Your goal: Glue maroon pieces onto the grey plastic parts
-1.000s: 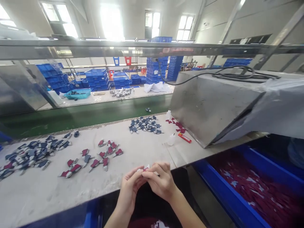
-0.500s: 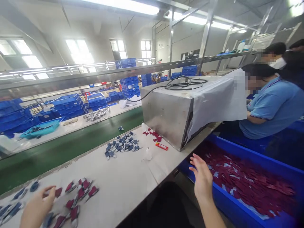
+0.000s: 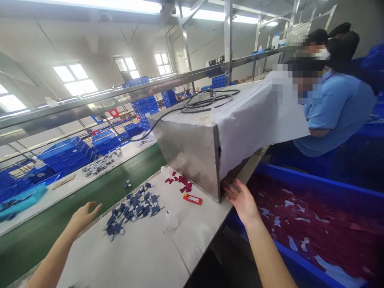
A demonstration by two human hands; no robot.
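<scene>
My left hand (image 3: 84, 218) is raised over the far edge of the white worktable (image 3: 129, 264), fingers apart and nothing in them. Right of it lies a loose pile of small navy-and-white pieces (image 3: 136, 206). My right hand (image 3: 242, 200), palm inward with spread fingers, reaches to the lower front corner of a metal box (image 3: 189, 160); whether its fingertips touch the box I cannot tell. Small dark red pieces (image 3: 181, 180) and a red-and-white packet (image 3: 192, 199) lie by the box. A small white bottle (image 3: 172, 219) stands nearer me.
A blue bin (image 3: 303, 173) on the right holds many dark red cut pieces (image 3: 333, 228). A white sheet (image 3: 252, 120) hangs from the box; a coiled cable (image 3: 207, 104) lies on top. Beyond the table runs a green conveyor (image 3: 54, 228). A co-worker in a blue shirt (image 3: 339, 108) sits at right.
The view has turned right. My left hand has moved away from the dark red and white pieces at near left, toward the conveyor side. My right hand has come to the box's corner.
</scene>
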